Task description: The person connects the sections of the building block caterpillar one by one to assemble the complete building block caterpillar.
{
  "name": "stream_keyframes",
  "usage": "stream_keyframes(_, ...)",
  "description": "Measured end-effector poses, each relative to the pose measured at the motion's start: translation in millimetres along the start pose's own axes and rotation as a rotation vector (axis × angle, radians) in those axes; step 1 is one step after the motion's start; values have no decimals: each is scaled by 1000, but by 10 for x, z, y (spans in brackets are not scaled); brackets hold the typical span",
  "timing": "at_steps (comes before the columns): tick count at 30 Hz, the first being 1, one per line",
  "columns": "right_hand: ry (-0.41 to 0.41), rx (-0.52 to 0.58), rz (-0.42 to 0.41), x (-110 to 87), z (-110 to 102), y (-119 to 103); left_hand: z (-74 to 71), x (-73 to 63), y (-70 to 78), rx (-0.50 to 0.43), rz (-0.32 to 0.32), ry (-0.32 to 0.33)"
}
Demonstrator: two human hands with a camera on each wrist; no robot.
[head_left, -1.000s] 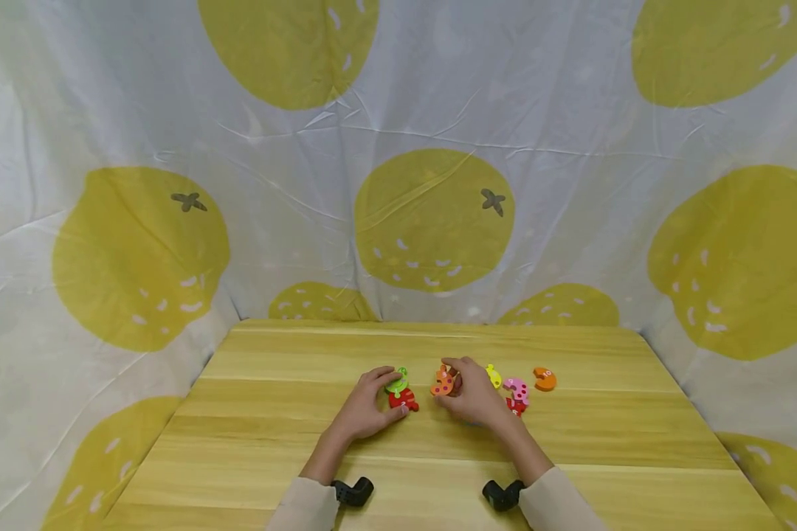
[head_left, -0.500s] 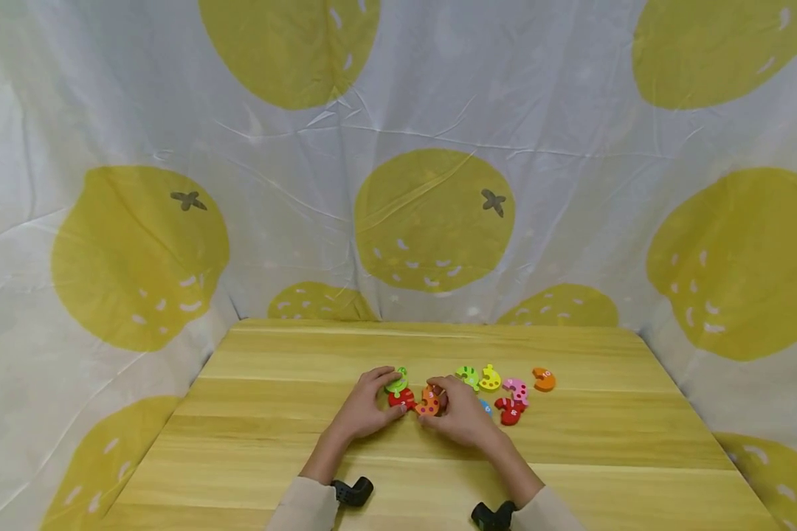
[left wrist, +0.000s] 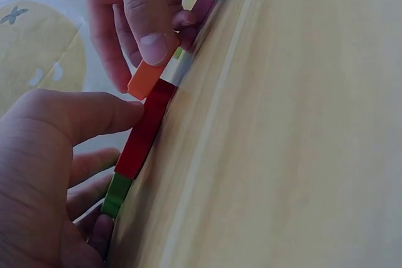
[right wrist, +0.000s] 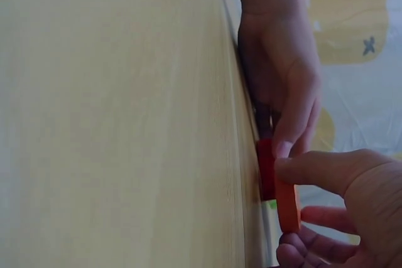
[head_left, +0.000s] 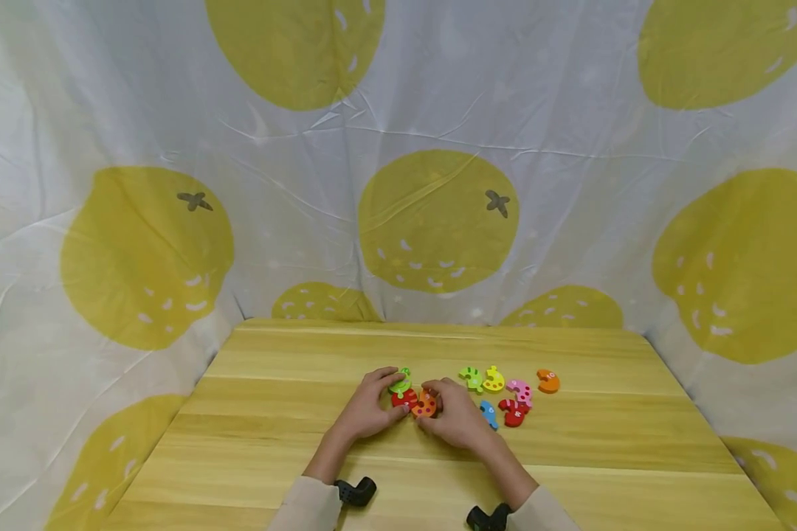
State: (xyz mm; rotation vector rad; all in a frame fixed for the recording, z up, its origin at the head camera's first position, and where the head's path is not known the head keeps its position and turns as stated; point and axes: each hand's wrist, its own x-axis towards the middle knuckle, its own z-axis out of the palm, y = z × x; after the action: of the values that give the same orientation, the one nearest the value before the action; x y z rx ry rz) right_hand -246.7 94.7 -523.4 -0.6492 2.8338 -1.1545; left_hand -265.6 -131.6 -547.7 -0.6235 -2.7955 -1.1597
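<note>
My right hand (head_left: 458, 414) pinches an orange, dotted number puzzle piece (head_left: 423, 405) between thumb and fingers. In the left wrist view this orange piece (left wrist: 146, 83) stands higher than the red piece and overlaps its end. My left hand (head_left: 367, 409) holds a red puzzle piece (head_left: 404, 399) and a green puzzle piece (head_left: 401, 381) with a face, which are joined on the table. Its thumb presses the red piece's near edge, and its fingers reach round the green one. The right wrist view shows the orange piece (right wrist: 288, 208) beside the red piece (right wrist: 266, 171), with both thumbs close together.
Right of my hands lie a light green piece (head_left: 470, 378), a yellow piece (head_left: 494, 380), a pink piece (head_left: 520, 390), a striped red piece (head_left: 514, 414) and a blue piece (head_left: 488, 415). An orange piece marked 10 (head_left: 548, 381) lies farthest right on the wooden table (head_left: 305, 354).
My right hand has carried the orange piece left and nearer to me, up against the red piece. The left hand has stayed in place. The light green and blue pieces have come into sight.
</note>
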Motion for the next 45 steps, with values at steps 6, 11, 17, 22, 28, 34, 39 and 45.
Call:
stream_keyframes(6,13,-27,-12,9,30,-37,0,-4,0,-2,-12,-2)
stream_keyframes(11,29,-56,-14,21,56,-51,-6,-6,1,8,-4,2)
stream_keyframes(17,30,-92,-14,50,103,-24,-13,7,16,6,4,4)
stream_keyframes(22,22,-92,1,56,132,-18,-4,17,18,8,2,6)
stream_keyframes(28,-19,-50,2,48,86,-8,7,12,4,25,-18,13)
stream_keyframes(34,27,66,-22,-16,-128,64,-9,2,25,5,-14,10)
stream_keyframes(39,79,56,-16,-93,-310,169,-17,-9,66,-15,-26,-3)
stream_keyframes(45,63,-58,45,-164,-423,304,35,11,88,5,-93,18)
